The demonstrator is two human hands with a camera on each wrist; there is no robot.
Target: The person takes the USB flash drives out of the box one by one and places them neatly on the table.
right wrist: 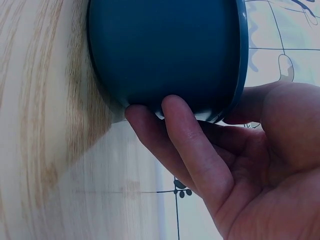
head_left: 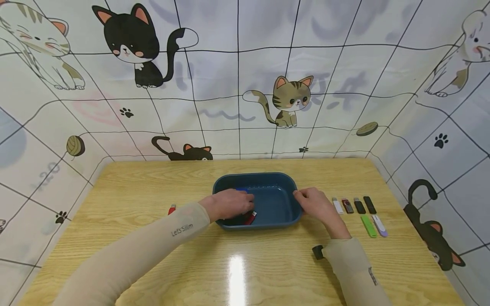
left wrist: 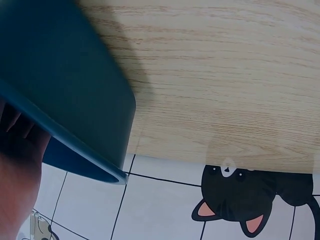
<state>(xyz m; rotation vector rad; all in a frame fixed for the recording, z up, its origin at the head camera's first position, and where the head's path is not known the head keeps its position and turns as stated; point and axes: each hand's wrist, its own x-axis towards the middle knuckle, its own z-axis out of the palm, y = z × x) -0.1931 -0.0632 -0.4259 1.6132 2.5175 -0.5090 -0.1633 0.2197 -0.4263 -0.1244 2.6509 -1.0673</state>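
Head view: blue bin point(head_left: 274, 205) sits on the wooden table point(head_left: 206, 263), everything below is placed relative to it. Left hand point(head_left: 232, 202) is down inside the bin's left half, fingers bent downward. Can't tell whether it grips anything, fingertips are hidden. Red stick point(head_left: 250, 218) lies in the bin, near-left part, just beside that hand, metal plug showing. Blue item point(head_left: 241, 189) shows in the bin at the far-left side, mostly hidden behind the hand. Right hand point(head_left: 314, 203) grips the bin's right end at the rim.

Left of the bin, on the table: red USB stick point(head_left: 172, 209), partly covered by the left sleeve point(head_left: 160, 244). Right of the bin, past the right hand, two rows of USB sticks. Far row, going away from the bin: white stick point(head_left: 338, 206), dark red stick point(head_left: 348, 206) with a metal cover, black stick point(head_left: 359, 206), second black stick point(head_left: 369, 205). Near row: green stick point(head_left: 368, 226), then white-and-purple stick point(head_left: 380, 225). Behind the bin: cat-print backdrop point(head_left: 237, 114).

Left wrist view: bin's outer wall and rim in sight; left hand reaches in over the rim, fingers mostly behind the wall. Grip not readable here either.

Right wrist view: right hand pinches the bin's end wall, fingers against the outside, thumb over the rim.
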